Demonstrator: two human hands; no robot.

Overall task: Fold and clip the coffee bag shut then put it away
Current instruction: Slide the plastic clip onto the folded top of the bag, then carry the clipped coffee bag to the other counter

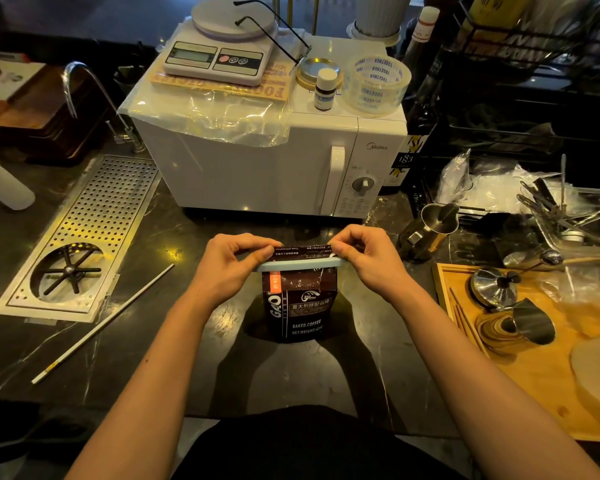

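Note:
A dark brown coffee bag (pixel 300 306) with white lettering stands upright on the black marble counter (pixel 174 341), just in front of me. Its top is folded over, and a long pale blue clip (pixel 300 264) lies across the fold. My left hand (pixel 236 261) pinches the left end of the fold and clip between thumb and fingers. At the right end, my right hand (pixel 364 252) pinches the same fold and clip. The bag's top edge shows between the two hands.
A white microwave (pixel 267 161) stands right behind the bag, with a kitchen scale (pixel 219 50), tape roll (pixel 378 83) and small bottle on it. A perforated metal drip tray (pixel 94 230) and a white rod (pixel 101 323) lie left. A steel pitcher (pixel 433 226) and wooden tray (pixel 534 348) sit right.

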